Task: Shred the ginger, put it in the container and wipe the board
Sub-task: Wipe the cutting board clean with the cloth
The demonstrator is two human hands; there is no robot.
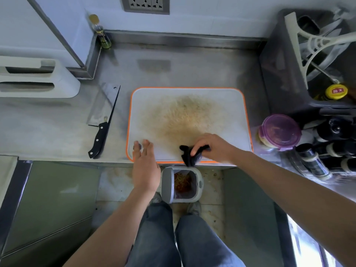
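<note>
While the left hand (144, 167) rests straight fingers (147, 146) on the board (234, 105), lower left, the right hand (214, 147) grips the black cloth (189, 154) just below the brown stain (185, 116).

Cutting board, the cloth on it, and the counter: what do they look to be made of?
Cutting board: probably plastic, matte white with a bright orange rim; a brown stain spreads over its middle.
Cloth: soft black fabric, bunched into folds under the right hand.
Counter: likely stainless steel, brushed grey with dull reflections.
</note>
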